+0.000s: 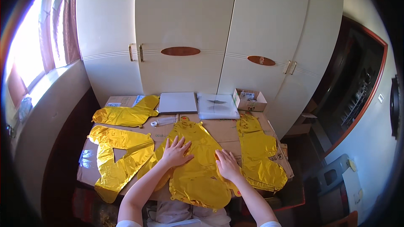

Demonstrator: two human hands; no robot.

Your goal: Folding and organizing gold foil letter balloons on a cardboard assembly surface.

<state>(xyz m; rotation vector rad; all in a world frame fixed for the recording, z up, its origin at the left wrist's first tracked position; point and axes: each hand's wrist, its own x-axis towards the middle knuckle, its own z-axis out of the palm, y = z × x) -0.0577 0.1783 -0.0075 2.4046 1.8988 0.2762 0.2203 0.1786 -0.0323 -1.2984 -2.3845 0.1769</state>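
A flat gold foil balloon lies in front of me on the cardboard-covered table, its lower end reaching the near edge. My left hand rests on its upper left part with fingers spread. At the balloon's right edge is my right hand, fingers stretched out against the foil; its thumb is partly hidden. More gold foil balloons lie around it, all limp: one with a rectangular opening on the left, one at the far left, and one on the right.
Along the back stand a grey-white flat stack, a pile of clear plastic bags and a small open carton. A small white roll-like piece lies between balloons. Behind the table rises a white wardrobe; a grey plastic stool is at right.
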